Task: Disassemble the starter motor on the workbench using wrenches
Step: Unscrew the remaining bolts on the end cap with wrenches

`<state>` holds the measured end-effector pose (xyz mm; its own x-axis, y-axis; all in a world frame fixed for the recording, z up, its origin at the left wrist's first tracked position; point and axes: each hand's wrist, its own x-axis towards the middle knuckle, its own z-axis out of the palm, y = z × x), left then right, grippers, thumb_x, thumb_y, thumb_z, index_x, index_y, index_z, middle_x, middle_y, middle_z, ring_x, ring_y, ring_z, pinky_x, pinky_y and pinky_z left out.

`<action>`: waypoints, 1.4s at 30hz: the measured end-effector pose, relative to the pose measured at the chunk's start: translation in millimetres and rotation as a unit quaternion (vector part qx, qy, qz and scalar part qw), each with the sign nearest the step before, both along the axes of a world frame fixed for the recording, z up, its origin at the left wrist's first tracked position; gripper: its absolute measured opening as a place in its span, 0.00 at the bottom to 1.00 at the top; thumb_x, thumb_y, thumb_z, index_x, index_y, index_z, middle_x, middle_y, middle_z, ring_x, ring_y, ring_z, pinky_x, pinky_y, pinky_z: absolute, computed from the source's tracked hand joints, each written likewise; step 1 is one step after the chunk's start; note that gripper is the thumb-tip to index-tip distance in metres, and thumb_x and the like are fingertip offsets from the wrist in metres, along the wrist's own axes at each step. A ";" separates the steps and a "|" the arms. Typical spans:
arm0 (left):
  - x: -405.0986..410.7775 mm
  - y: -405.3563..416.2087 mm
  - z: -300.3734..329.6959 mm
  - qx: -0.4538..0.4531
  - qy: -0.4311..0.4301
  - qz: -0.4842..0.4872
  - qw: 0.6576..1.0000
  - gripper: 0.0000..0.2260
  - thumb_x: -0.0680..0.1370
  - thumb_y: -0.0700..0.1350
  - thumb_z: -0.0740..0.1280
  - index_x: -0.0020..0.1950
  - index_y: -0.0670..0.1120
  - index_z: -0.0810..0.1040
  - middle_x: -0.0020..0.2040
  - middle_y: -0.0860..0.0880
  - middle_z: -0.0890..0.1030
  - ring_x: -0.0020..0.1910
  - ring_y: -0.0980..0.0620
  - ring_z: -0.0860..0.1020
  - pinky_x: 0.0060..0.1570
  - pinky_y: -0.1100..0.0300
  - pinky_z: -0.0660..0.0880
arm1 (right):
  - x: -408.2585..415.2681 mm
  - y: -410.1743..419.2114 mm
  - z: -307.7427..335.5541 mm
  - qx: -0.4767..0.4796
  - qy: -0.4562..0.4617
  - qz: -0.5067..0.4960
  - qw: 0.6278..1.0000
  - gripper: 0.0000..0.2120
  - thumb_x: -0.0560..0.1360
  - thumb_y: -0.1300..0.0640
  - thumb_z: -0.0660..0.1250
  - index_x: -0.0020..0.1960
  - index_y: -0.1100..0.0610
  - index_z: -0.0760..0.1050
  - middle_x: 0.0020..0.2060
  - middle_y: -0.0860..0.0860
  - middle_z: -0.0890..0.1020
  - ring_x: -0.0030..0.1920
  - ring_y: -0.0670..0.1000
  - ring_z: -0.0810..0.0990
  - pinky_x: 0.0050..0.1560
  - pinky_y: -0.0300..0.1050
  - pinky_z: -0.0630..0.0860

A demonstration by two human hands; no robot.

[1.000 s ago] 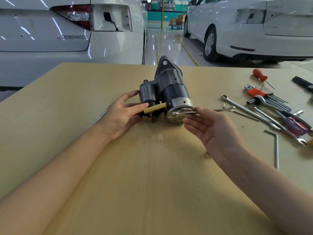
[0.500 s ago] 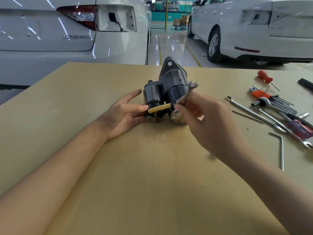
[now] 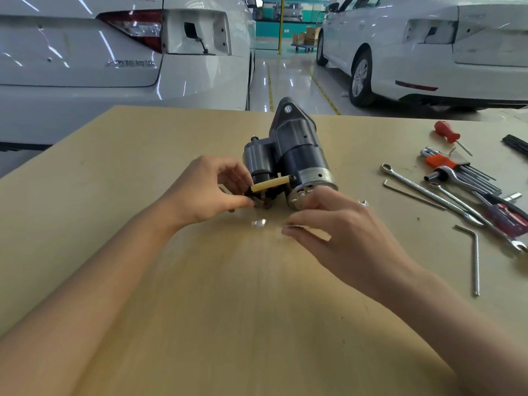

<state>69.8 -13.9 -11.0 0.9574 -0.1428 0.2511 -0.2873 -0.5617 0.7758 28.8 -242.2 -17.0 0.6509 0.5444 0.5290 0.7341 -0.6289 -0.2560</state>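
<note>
The dark starter motor (image 3: 297, 155) lies on the wooden workbench (image 3: 228, 310), its silver end cap facing me and a yellow sleeved lead across its near end. My left hand (image 3: 203, 192) has curled fingers round the solenoid's near end, the thumb tip by the rusty terminals. My right hand (image 3: 334, 235) sits just in front of the end cap and pinches a small wrench (image 3: 363, 202). The wrench is motion-blurred; one end shows behind the hand, the other as a shiny smear left of the fingertips.
Tools lie at the right: long combination wrenches (image 3: 414, 187), a hex key set in an orange holder (image 3: 440, 161), a red screwdriver (image 3: 447, 131), an L-shaped hex key (image 3: 474, 258). Two white cars (image 3: 114, 67) stand beyond the bench's far edge.
My right hand lifted the wrench off the end cap and brought it down in front of the motor. My left hand's fingers went from flat against the solenoid to curled round its near end.
</note>
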 end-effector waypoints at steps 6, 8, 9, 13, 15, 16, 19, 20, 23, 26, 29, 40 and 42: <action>0.2 -3.9 -6.2 -0.070 0.015 0.009 0.997 0.10 0.64 0.31 0.78 0.40 0.40 0.81 0.35 0.43 0.84 0.33 0.47 0.84 0.38 0.59 0.81 | 8.5 -9.2 3.8 0.121 -0.019 -0.050 0.991 0.02 0.72 0.58 0.74 0.44 0.55 0.84 0.34 0.46 0.78 0.32 0.46 0.75 0.34 0.38 0.72; 0.0 -4.1 -8.1 -0.099 0.010 0.013 0.995 0.10 0.64 0.31 0.78 0.39 0.41 0.81 0.34 0.44 0.84 0.33 0.48 0.84 0.37 0.61 0.80 | 10.4 -9.5 3.3 0.161 -0.004 -0.067 0.985 0.01 0.71 0.58 0.74 0.42 0.54 0.84 0.33 0.45 0.78 0.33 0.47 0.75 0.34 0.36 0.70; 0.0 -4.2 -9.1 -0.112 0.002 0.017 0.994 0.10 0.63 0.32 0.78 0.39 0.41 0.81 0.34 0.44 0.84 0.32 0.49 0.84 0.37 0.62 0.80 | 11.3 -9.2 3.2 0.178 0.004 -0.073 0.981 0.01 0.71 0.58 0.74 0.41 0.54 0.84 0.32 0.46 0.78 0.33 0.47 0.75 0.34 0.36 0.70; -0.8 -6.5 -13.5 -0.123 -0.023 0.034 0.992 0.12 0.62 0.34 0.79 0.38 0.45 0.81 0.34 0.47 0.85 0.32 0.50 0.84 0.37 0.61 0.81 | 11.8 -9.3 4.2 0.209 0.020 -0.082 0.974 0.02 0.71 0.58 0.74 0.41 0.51 0.84 0.32 0.46 0.79 0.35 0.46 0.77 0.35 0.34 0.70; -1.0 -7.3 -14.9 -0.102 -0.036 0.041 0.993 0.12 0.63 0.35 0.80 0.37 0.48 0.81 0.34 0.48 0.84 0.33 0.50 0.84 0.39 0.59 0.81 | 11.3 -9.4 5.5 0.218 0.023 -0.081 0.972 0.03 0.71 0.58 0.74 0.41 0.51 0.84 0.32 0.46 0.80 0.35 0.46 0.77 0.36 0.32 0.70; -0.7 -7.4 -14.7 -0.086 -0.043 0.044 0.994 0.12 0.63 0.35 0.80 0.37 0.49 0.81 0.34 0.49 0.84 0.33 0.50 0.84 0.40 0.58 0.82 | 11.2 -9.7 5.9 0.220 0.023 -0.082 0.972 0.03 0.71 0.58 0.74 0.41 0.51 0.84 0.32 0.45 0.80 0.35 0.46 0.77 0.36 0.31 0.70; -0.6 -6.3 -12.3 -0.052 -0.057 0.054 0.996 0.14 0.64 0.34 0.80 0.36 0.51 0.81 0.34 0.52 0.84 0.34 0.53 0.84 0.43 0.58 0.82 | 10.9 -9.3 6.6 0.218 0.025 -0.084 0.972 0.02 0.72 0.58 0.74 0.41 0.52 0.84 0.32 0.46 0.80 0.34 0.46 0.77 0.35 0.33 0.70; -1.2 -6.1 -11.7 -0.044 -0.064 0.055 0.995 0.14 0.64 0.34 0.79 0.36 0.52 0.81 0.34 0.52 0.84 0.34 0.54 0.84 0.44 0.59 0.82 | 10.3 -9.0 7.1 0.216 0.026 -0.085 0.972 0.02 0.71 0.58 0.74 0.41 0.52 0.84 0.32 0.46 0.80 0.34 0.46 0.77 0.35 0.34 0.71; -4.5 -8.7 -10.9 -0.014 -0.104 0.060 0.993 0.17 0.66 0.32 0.78 0.36 0.54 0.80 0.33 0.56 0.83 0.32 0.57 0.82 0.41 0.65 0.80 | 9.3 -8.6 9.2 0.255 0.061 -0.089 0.961 0.04 0.71 0.58 0.74 0.40 0.51 0.83 0.31 0.46 0.81 0.33 0.47 0.79 0.36 0.36 0.74; -6.9 -13.4 -12.0 0.014 -0.148 0.063 0.987 0.16 0.66 0.31 0.76 0.36 0.52 0.79 0.32 0.59 0.81 0.31 0.62 0.80 0.37 0.71 0.77 | 8.3 -8.6 13.9 0.362 0.168 -0.079 0.913 0.03 0.73 0.59 0.72 0.40 0.56 0.82 0.31 0.50 0.84 0.33 0.49 0.83 0.39 0.40 0.79; -8.1 -16.2 -13.7 0.033 -0.172 0.064 0.982 0.15 0.66 0.32 0.76 0.37 0.51 0.79 0.32 0.61 0.79 0.31 0.63 0.79 0.35 0.72 0.75 | 6.6 -9.2 17.4 0.453 0.288 -0.058 0.842 0.03 0.74 0.62 0.69 0.43 0.60 0.81 0.34 0.54 0.85 0.36 0.51 0.85 0.40 0.42 0.82; 2.9 -16.6 -19.5 -0.205 0.019 0.097 0.974 0.16 0.65 0.43 0.62 0.52 0.47 0.73 0.49 0.46 0.75 0.49 0.47 0.78 0.45 0.55 0.80 | 16.6 -13.6 17.4 0.545 0.407 -0.052 0.732 0.05 0.76 0.65 0.66 0.42 0.63 0.78 0.36 0.58 0.84 0.43 0.58 0.85 0.46 0.47 0.81; 4.1 -19.0 -19.5 -0.241 0.050 0.103 0.964 0.18 0.70 0.40 0.62 0.60 0.47 0.72 0.56 0.43 0.75 0.53 0.46 0.79 0.51 0.55 0.79 | 16.3 -12.7 16.9 0.552 0.410 -0.047 0.725 0.05 0.77 0.65 0.66 0.42 0.63 0.78 0.37 0.58 0.85 0.43 0.57 0.85 0.46 0.46 0.82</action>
